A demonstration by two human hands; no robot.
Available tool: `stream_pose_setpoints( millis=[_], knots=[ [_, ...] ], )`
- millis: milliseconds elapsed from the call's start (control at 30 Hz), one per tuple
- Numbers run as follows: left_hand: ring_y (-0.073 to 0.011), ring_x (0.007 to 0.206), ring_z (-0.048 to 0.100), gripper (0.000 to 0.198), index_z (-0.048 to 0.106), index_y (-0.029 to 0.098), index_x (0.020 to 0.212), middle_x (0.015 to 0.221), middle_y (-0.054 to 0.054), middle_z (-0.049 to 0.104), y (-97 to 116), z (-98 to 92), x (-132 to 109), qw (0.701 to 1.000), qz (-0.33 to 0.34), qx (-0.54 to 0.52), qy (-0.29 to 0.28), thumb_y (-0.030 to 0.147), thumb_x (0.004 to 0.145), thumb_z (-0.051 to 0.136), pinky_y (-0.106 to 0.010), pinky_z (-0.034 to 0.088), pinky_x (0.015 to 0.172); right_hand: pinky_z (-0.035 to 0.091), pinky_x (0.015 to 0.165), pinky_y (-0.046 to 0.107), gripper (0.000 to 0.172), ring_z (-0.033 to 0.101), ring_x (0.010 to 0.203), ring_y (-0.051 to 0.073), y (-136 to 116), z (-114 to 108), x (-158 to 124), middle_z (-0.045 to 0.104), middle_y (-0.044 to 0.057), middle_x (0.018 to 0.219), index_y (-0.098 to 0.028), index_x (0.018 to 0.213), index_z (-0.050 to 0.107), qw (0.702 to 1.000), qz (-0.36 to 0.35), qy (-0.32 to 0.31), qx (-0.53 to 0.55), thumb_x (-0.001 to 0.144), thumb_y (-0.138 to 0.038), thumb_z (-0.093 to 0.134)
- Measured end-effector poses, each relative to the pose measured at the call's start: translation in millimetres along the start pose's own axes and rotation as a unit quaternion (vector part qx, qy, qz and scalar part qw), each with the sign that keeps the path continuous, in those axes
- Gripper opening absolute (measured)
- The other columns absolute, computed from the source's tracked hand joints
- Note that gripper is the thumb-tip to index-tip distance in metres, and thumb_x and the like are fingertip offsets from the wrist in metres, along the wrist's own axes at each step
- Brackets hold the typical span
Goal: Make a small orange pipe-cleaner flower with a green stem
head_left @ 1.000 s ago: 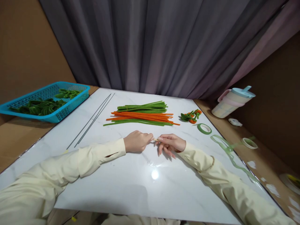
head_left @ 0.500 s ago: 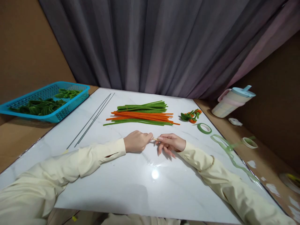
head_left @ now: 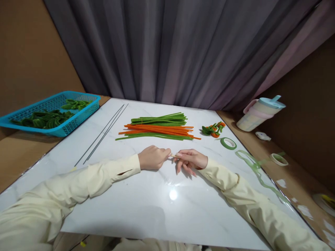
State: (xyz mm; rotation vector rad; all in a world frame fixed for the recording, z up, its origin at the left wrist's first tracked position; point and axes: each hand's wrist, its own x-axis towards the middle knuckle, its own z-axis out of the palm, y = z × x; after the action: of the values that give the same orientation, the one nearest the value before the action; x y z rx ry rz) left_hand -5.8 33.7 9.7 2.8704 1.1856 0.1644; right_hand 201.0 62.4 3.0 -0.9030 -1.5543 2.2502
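Observation:
Both hands meet over the middle of the white table. My left hand (head_left: 154, 157) is closed in a fist around one end of a thin pale stick (head_left: 173, 155). Thumb and forefinger of my right hand (head_left: 191, 160) pinch the stick's other end, while its remaining fingers hang loosely curled. Only a short piece of the stick shows between the hands. Just beyond them lie orange pipe cleaners (head_left: 159, 128), with green pipe cleaners (head_left: 159, 120) behind and more in front. To the right rests a small cluster of green and orange pipe-cleaner pieces (head_left: 213, 129).
A blue basket (head_left: 56, 131) with green looped pieces stands at left, near several thin dark wires (head_left: 104, 134). On the right are a roll of green tape (head_left: 228, 143), a loose green strip (head_left: 258, 170), another tape roll (head_left: 278, 159) and a lidded cup (head_left: 258, 114).

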Motion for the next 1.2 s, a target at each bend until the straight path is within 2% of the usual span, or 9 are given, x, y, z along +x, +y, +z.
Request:
stream_pose_setpoints(
  millis=[200,567,733,1033,1200],
  knots=[
    [-0.0161,0.059,0.059,0.026,0.042,0.017,0.086,0.074,-0.003,0.062,0.3,-2.0,-0.9,1.000,0.012,-0.011,0.015,0.028,0.095,0.020,-0.025,0.036,0.049,0.040,0.026,0.017,0.036,0.049,0.030,0.008,-0.3,0.6,-0.4,0.069,0.010,0.064,-0.009,0.082,0.054,1.000,-0.002,-0.007,-0.008,0.077,-0.045,0.060],
    [-0.0157,0.060,0.060,0.032,0.047,0.018,0.084,0.073,-0.001,0.064,0.0,2.1,-0.4,0.999,-0.008,-0.020,0.028,0.041,0.094,0.027,-0.024,0.033,0.050,0.040,0.025,0.017,0.037,0.049,0.030,0.008,-0.9,0.2,-1.0,0.069,0.010,0.064,-0.010,0.080,0.056,1.000,0.004,-0.007,-0.010,0.074,-0.046,0.062],
    [-0.0158,0.062,0.060,0.027,0.045,0.018,0.086,0.075,-0.003,0.064,-2.0,4.6,-0.5,1.000,0.004,-0.014,0.027,0.036,0.094,0.027,-0.024,0.034,0.049,0.039,0.025,0.017,0.038,0.048,0.029,0.008,0.3,-0.4,-0.4,0.069,0.010,0.064,-0.009,0.079,0.055,1.000,-0.004,-0.012,-0.004,0.074,-0.046,0.062],
    [-0.0180,0.059,0.061,0.023,0.044,0.017,0.088,0.075,-0.003,0.065,1.3,2.2,0.0,1.000,-0.015,0.010,0.023,0.034,0.093,0.030,-0.025,0.035,0.047,0.039,0.025,0.017,0.036,0.049,0.030,0.009,-0.6,0.0,-0.7,0.069,0.009,0.064,-0.010,0.077,0.054,1.000,-0.003,-0.014,0.001,0.074,-0.045,0.062],
    [-0.0193,0.059,0.062,0.021,0.045,0.017,0.095,0.074,-0.002,0.065,1.4,1.3,-0.5,0.999,-0.016,0.013,0.029,0.032,0.092,0.030,-0.027,0.035,0.047,0.040,0.025,0.017,0.036,0.049,0.030,0.008,-2.2,1.8,-1.7,0.069,0.009,0.064,-0.010,0.079,0.055,1.000,0.000,-0.009,-0.002,0.076,-0.044,0.061]
  ],
)
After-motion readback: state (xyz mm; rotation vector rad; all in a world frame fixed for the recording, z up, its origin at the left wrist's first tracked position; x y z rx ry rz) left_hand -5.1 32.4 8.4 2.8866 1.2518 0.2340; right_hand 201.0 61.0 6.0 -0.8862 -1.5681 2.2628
